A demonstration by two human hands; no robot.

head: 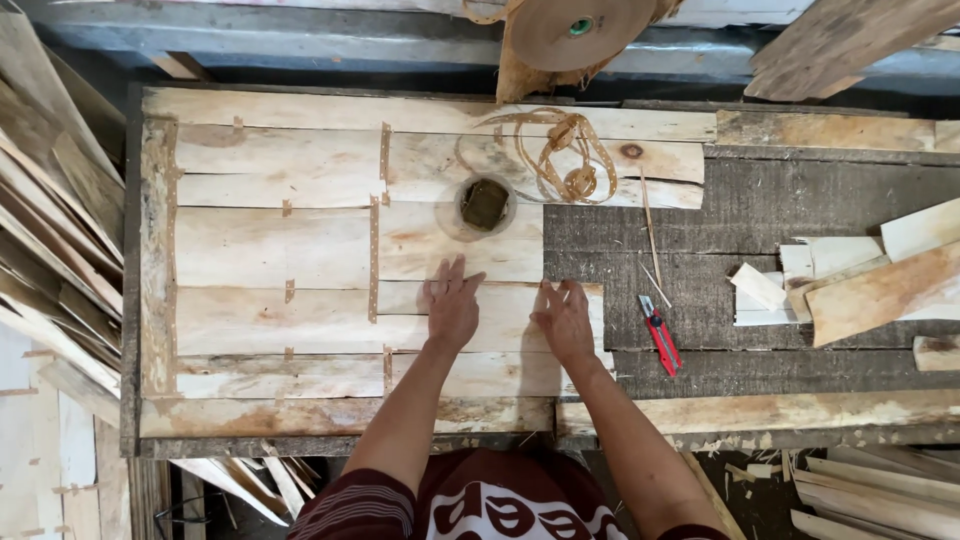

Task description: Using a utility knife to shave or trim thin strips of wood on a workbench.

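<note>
A dark, rough-grained wooden worktop (760, 205) carried a broad sheet of pale veneer strips (300, 260) joined edge to edge with narrow paper tape. Both hands lay flat on its right portion, left hand (452, 305) and right hand (566, 318) each with its grip spread, fingers pressing the thin wood. Nearby sat a round cup (486, 205), a loose curl of tape (560, 150) and a red utility knife (660, 335).

Wood workshop w/ veneer sheets (300, 260), offcut stacks (50, 230), rough bench (760, 210).
</note>
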